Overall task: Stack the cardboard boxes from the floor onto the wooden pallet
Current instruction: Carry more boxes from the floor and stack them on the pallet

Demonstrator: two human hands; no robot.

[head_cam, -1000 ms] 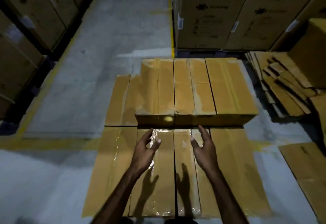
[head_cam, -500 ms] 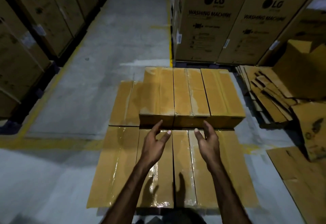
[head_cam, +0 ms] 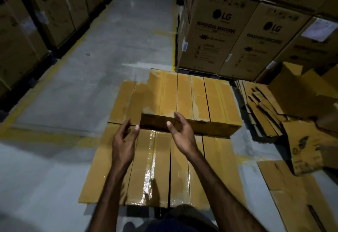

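The left hand (head_cam: 126,140) is held above the near row of boxes (head_cam: 151,167), fingers loosely spread and gently curled, nothing gripped. Just ahead of it lies the left end of the upper row of boxes (head_cam: 190,100), three cartons set side by side on the far half of the stack, their long axes running away from the person. The wooden pallet itself cannot be seen beneath the cardboard. The leftmost upper box (head_cam: 161,96) has its near end face between the two hands; its left near corner is just beyond the left fingertips. The right hand (head_cam: 181,133) is the nearer one, its fingers lying at the top near edge of that box, though contact cannot be confirmed. It is likewise spread and empty. To the right, flattened cardboard (head_cam: 259,107) is piled on the floor (head_cam: 91,67). A squaring-up or lift of that box is judged likely, with both hands needed at its near corners.
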